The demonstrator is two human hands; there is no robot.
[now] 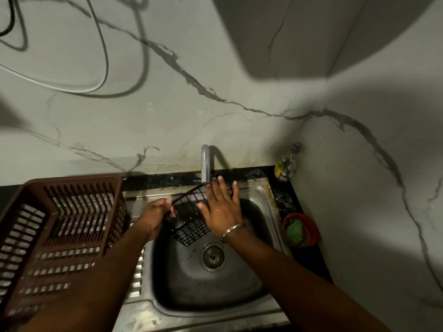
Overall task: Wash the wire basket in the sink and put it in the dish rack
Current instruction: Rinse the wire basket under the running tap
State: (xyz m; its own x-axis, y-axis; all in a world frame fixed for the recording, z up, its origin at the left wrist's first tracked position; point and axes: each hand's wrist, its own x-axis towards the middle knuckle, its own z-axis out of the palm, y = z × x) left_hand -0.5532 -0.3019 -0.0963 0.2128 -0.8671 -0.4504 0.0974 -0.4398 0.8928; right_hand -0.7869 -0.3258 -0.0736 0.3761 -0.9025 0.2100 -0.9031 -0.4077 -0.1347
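A black wire basket (189, 219) hangs tilted over the steel sink (259, 195), just under the faucet (205, 164). My left hand (155, 215) grips the basket's left rim with curled fingers. My right hand (221, 209) lies flat on the basket's right side, fingers straight and spread, with a metal bangle on the wrist. The brown plastic dish rack (60, 226) stands on the drainboard to the left of the sink. Whether water runs from the faucet is not clear.
A red bowl (310, 226) holding a green scrubber (296, 232) sits on the dark counter to the right of the sink. A glass bottle (286, 165) stands in the back right corner. The sink drain (212, 256) lies below the basket. Marble walls close off the back and right.
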